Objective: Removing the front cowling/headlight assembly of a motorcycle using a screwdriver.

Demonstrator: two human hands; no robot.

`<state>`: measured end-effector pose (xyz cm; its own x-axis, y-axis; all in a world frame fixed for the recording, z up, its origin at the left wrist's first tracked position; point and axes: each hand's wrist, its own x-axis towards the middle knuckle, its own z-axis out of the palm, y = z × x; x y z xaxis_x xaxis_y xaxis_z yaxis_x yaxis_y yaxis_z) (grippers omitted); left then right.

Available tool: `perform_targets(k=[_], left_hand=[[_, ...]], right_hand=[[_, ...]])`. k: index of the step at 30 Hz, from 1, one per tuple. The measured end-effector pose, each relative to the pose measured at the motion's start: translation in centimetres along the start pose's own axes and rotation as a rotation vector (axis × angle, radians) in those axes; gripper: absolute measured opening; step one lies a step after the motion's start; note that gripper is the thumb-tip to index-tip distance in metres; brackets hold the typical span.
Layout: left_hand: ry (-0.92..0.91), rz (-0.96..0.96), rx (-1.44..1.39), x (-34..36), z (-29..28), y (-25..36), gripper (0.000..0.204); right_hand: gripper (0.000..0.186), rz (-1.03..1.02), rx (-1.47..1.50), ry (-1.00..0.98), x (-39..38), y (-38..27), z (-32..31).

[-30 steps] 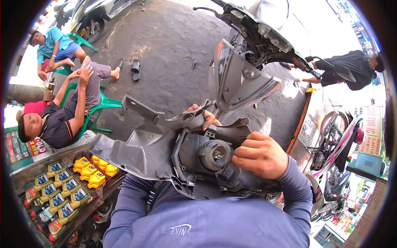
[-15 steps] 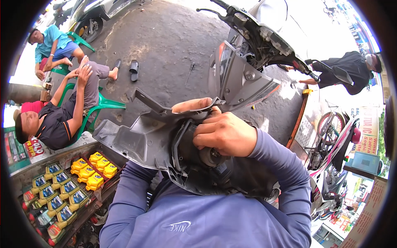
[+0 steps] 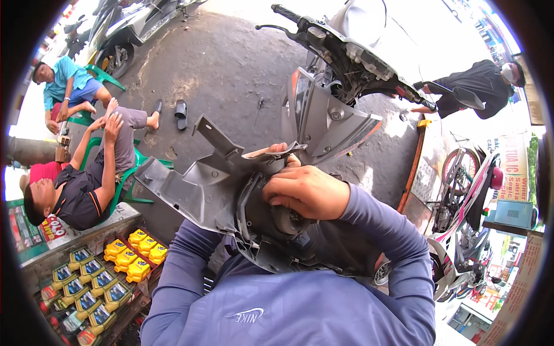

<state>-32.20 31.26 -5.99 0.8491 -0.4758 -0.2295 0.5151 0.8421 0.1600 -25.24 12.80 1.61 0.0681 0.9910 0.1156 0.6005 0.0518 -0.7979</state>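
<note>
I hold a large grey plastic scooter fairing panel (image 3: pixel 196 190) against my chest, its inner side facing up. My right hand (image 3: pixel 306 191) lies on top of it, fingers curled over the edge of the round dark lamp housing (image 3: pixel 285 219) set in the panel. Only the fingertips of my left hand (image 3: pixel 281 149) show, hooked over the panel's far top edge; the rest of that hand is hidden beneath the panel. Both of my arms wear blue-grey long sleeves.
A stripped scooter (image 3: pixel 334 92) with bare handlebars stands just ahead. At left, two people (image 3: pixel 86 184) lounge on green chairs, with sandals (image 3: pixel 180 113) on the ground. Yellow oil bottles (image 3: pixel 135 254) fill a shelf at lower left. Another motorcycle (image 3: pixel 467 190) stands at right, where a person in black (image 3: pixel 473 86) bends over.
My right hand has slid from the panel's right side up onto the round lamp housing, covering it. The panel has turned and tilted slightly toward me.
</note>
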Motion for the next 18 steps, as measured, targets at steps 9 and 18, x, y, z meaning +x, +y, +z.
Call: perform_targets(k=[9, 18], left_hand=[[0.177, 0.201, 0.082, -0.4, 3.7, -2.6, 0.05], [-0.136, 0.124, 0.774, 4.2, 0.5, 0.4, 0.051]], right_hand=[[0.058, 0.173, -0.053, -0.241, -1.0, 0.8, -2.5], [0.052, 0.199, -0.089, -0.245, 0.5, 0.9, -1.8]])
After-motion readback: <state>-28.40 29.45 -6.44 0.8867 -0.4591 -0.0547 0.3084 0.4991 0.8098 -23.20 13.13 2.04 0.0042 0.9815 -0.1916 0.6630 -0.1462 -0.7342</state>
